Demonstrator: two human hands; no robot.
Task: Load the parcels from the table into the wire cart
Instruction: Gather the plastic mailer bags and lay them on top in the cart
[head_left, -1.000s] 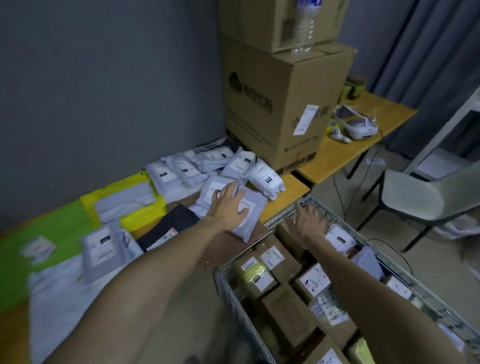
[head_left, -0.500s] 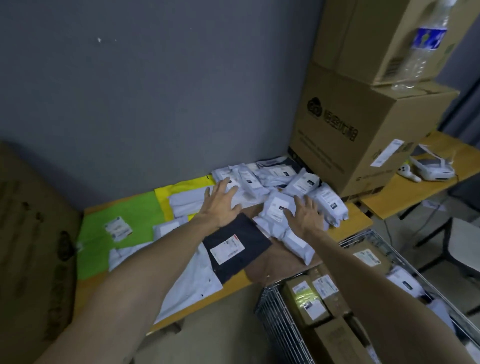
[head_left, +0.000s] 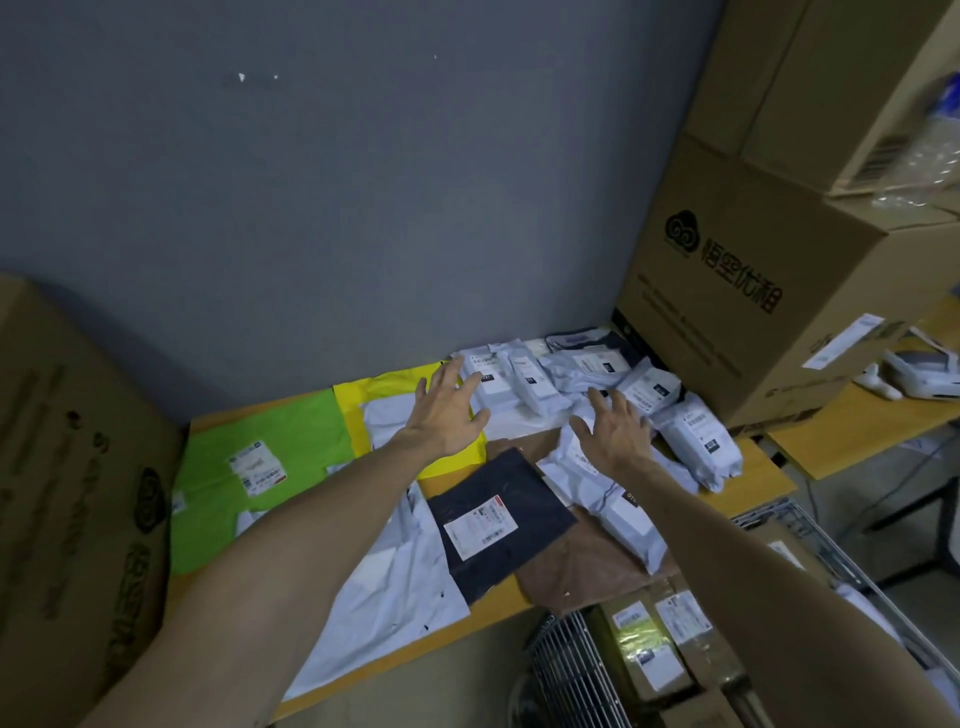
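Poised over parcels (head_left: 524, 387) on table (head_left: 753, 467).
Left hand (head_left: 449, 413), right hand (head_left: 615, 436): fingers spread (gripping nothing), just above them.

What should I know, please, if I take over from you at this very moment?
Left hand: open, empty, over the white parcels at the back of the table.
Right hand: open, empty, over the same heap, further right.
Also on the table: a dark parcel, a green parcel, a yellow parcel.
Done: several boxes lie in the wire cart, lower right.
Left: every parcel on the table.
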